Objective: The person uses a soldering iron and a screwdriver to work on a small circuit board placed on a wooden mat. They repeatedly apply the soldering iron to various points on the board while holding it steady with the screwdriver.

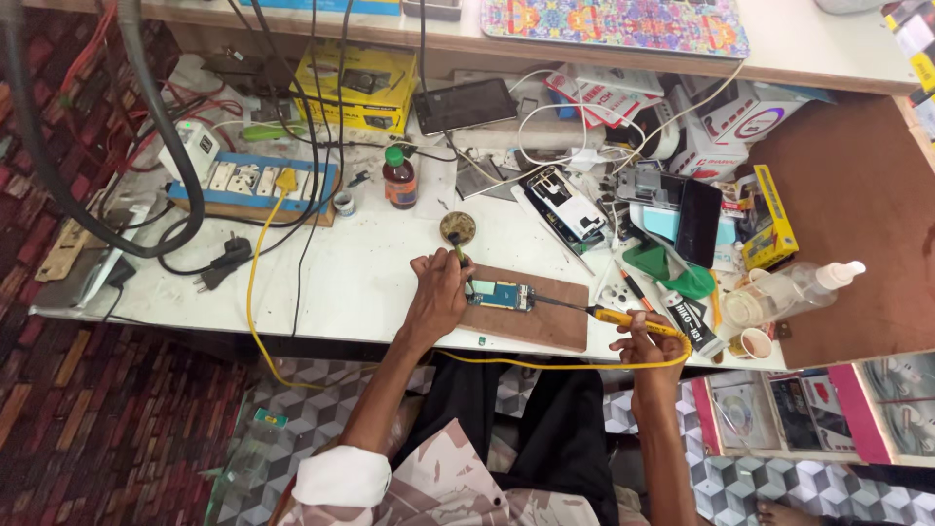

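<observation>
A small circuit board (501,295) is pinned to a wooden block (531,317) on the bench (360,278) by the closed left hand (438,292) (steadying it), while a yellow soldering iron (606,314) is gripped by the right hand (651,343), tip toward the board.

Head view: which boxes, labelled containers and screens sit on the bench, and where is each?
Yellow box: back, behind the power strip; flat, black picture on the lid.
Dark tablet: back centre; black blank screen.
White boxes: back right; red and purple print.
Small yellow box: right edge; black panel.
Brown bottle: centre; green cap, red label.
Black tube: by the right hand; white lettering.
</observation>
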